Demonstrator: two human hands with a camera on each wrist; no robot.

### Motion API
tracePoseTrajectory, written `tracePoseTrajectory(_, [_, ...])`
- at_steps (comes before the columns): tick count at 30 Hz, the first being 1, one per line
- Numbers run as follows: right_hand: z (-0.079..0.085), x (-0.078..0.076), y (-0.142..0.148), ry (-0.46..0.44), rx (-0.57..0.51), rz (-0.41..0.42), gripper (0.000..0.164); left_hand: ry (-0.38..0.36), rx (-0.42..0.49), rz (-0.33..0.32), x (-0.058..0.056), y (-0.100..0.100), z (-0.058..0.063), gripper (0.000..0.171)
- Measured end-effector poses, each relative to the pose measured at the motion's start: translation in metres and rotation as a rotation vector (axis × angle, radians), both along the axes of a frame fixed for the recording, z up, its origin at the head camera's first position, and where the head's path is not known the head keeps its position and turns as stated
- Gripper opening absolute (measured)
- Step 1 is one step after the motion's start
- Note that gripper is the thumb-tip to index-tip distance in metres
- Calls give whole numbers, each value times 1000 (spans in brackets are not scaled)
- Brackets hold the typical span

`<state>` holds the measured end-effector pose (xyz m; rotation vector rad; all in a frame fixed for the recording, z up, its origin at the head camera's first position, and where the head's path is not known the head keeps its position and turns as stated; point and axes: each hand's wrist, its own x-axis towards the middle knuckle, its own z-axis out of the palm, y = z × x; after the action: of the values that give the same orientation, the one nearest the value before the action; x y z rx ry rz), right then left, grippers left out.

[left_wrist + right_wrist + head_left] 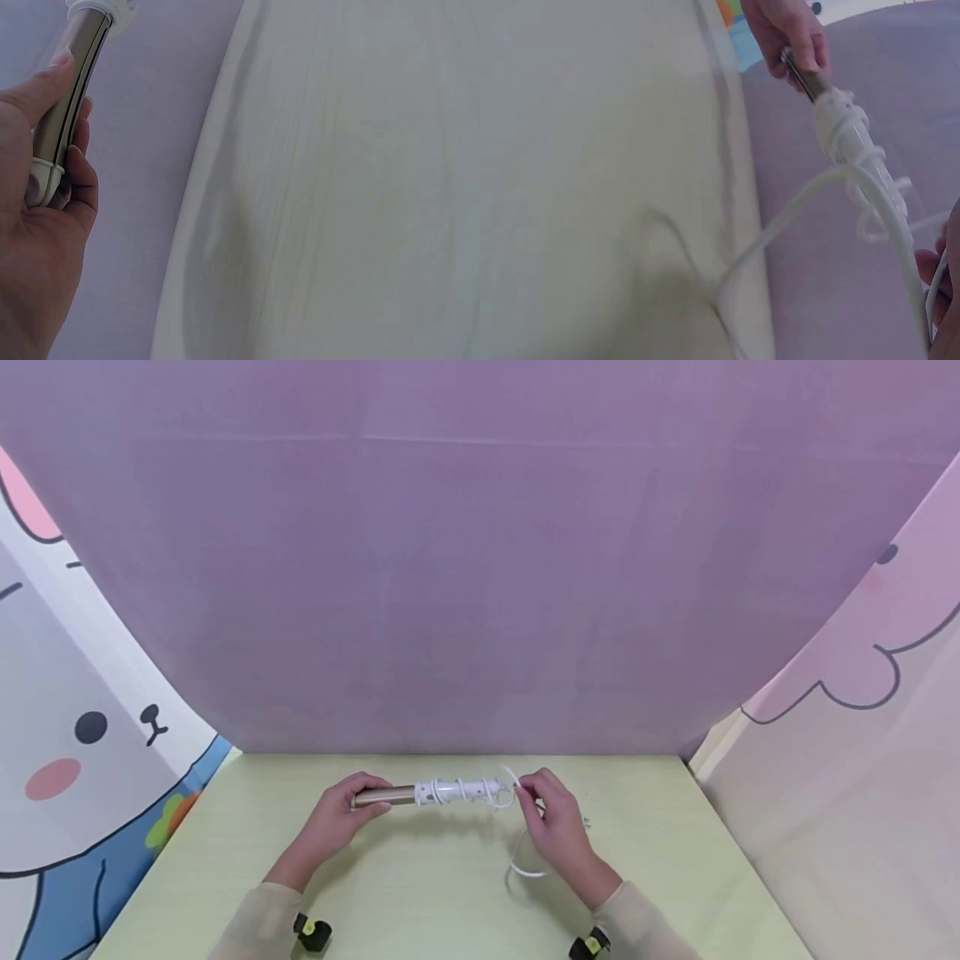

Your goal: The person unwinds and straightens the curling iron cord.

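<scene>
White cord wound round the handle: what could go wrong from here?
The white cord winds round the white handle in spaced turns, so they might slip or unwind if the right hand lets it slacken. A loose loop of cord beside that hand could tangle or catch. The left hand grips the brown barrel, not the handle, so a firm tug on the cord might twist it.

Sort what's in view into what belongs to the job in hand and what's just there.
In the job:
- bronze-and-white wand, bronze end in the left hand
- white cord, partly wound round it, pinched by the right hand

Just there:
- purple sheet
- cartoon-print cloth
- pale table
</scene>
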<state>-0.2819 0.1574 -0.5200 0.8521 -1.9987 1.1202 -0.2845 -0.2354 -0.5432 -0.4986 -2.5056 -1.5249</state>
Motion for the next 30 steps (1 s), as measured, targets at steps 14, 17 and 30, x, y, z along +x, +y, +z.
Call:
tracePoseTrajectory(14, [-3,-22,19,-209,99,-183,13,1,9,-11,4,-6,6,24])
tracePoseTrajectory(17, [-10,-21,22,-301,165,-190,9,1,5,-1,5,-7,7,24])
tracePoseTrajectory(30, [-34,-14,27,-345,263,-118,7,8,30,48,5,-7,13,24])
